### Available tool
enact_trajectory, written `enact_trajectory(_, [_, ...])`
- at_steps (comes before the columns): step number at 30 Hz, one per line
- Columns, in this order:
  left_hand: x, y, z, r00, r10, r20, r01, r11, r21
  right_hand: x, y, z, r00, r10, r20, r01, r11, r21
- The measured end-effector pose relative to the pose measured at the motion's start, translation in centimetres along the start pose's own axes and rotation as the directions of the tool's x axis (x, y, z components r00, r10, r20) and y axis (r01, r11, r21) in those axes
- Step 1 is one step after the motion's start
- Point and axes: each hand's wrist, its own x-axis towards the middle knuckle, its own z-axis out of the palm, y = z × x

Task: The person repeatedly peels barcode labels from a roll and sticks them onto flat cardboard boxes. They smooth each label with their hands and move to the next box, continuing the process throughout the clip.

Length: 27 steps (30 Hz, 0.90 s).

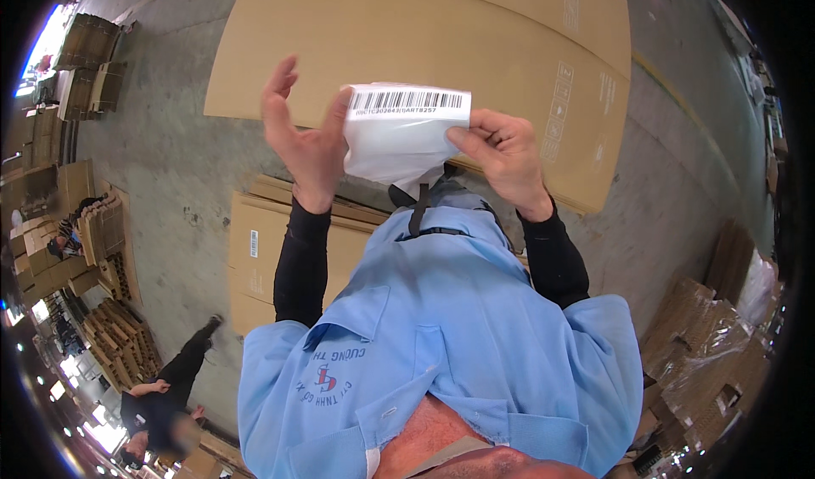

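My right hand (505,152) pinches the right side of a sheet of white barcode labels (399,135) between thumb and fingers. A printed barcode strip runs along the sheet's far edge, and its lower part is glossy and bends down toward my body. At the sheet's left edge is my left hand (306,144), its thumb touching or just beside the edge and its other fingers raised and spread. Beyond and below both hands lies a large flat brown cardboard carton (382,38) with printed symbols at its right end.
Nearer me on the left are more flat cartons (255,267), one bearing a small barcode label. Stacked cardboard (119,343) stands far left, near a person in dark clothes (174,386). Plastic-wrapped cardboard (713,369) is at the right. Grey concrete floor (170,165) lies between.
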Motion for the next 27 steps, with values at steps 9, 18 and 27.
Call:
enact_trajectory(9, [-0.5, 3.8, 3.5, 0.828, 0.291, 0.479, -0.21, 0.954, -0.216, 0.9, 0.8, -1.0, 0.99, -0.109, 0.088, 0.13, 0.949, -0.289])
enact_trajectory(18, [1.0, 4.9, 6.3, 0.764, 0.299, 0.571, -0.22, 0.954, -0.205, 1.2, 2.8, -3.1, 0.979, -0.197, 0.052, 0.203, 0.955, -0.217])
enact_trajectory(27, [0.8, 1.1, 8.7, 0.699, -0.424, 0.575, 0.609, 0.775, -0.168, 0.4, 4.0, -5.0, 1.0, -0.007, -0.022, 0.005, 0.997, -0.077])
